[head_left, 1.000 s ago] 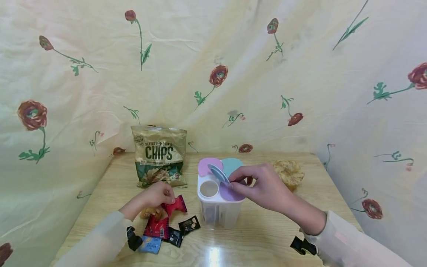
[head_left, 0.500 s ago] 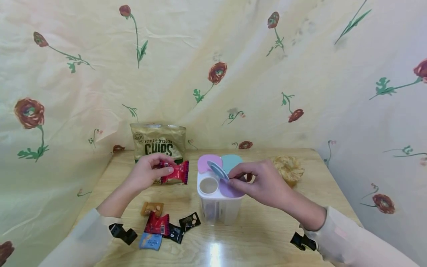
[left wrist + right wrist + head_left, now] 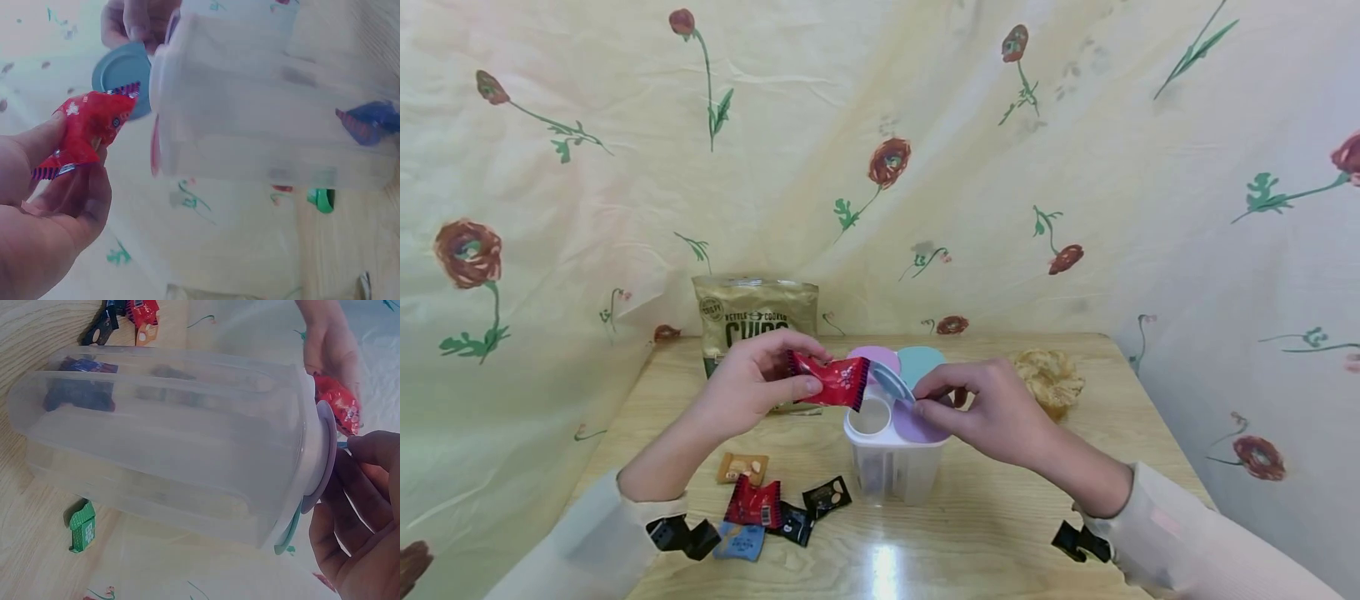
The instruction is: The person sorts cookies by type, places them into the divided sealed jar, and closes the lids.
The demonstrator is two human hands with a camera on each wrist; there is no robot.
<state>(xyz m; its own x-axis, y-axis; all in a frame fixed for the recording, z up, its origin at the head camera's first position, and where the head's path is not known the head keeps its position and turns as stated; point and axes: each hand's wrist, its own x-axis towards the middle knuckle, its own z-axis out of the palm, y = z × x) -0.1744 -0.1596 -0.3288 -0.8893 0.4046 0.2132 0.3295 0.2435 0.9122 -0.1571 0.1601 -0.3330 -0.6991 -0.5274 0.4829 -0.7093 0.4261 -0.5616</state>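
The left hand (image 3: 752,387) has carried its pinched red packet (image 3: 831,380) over to the container (image 3: 891,454) mid-desk; the right hand (image 3: 988,408) pinches the blue flap (image 3: 891,383) open.

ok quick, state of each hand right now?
Left hand: pinches the red snack packet over the container's open hole.
Right hand: holds the blue flap lid up on the clear container.

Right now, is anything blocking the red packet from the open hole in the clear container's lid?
Nothing visible does. The left hand holds the red foil snack packet just above the round opening, and the right hand pinches the blue flap lid tilted up, clear of it.
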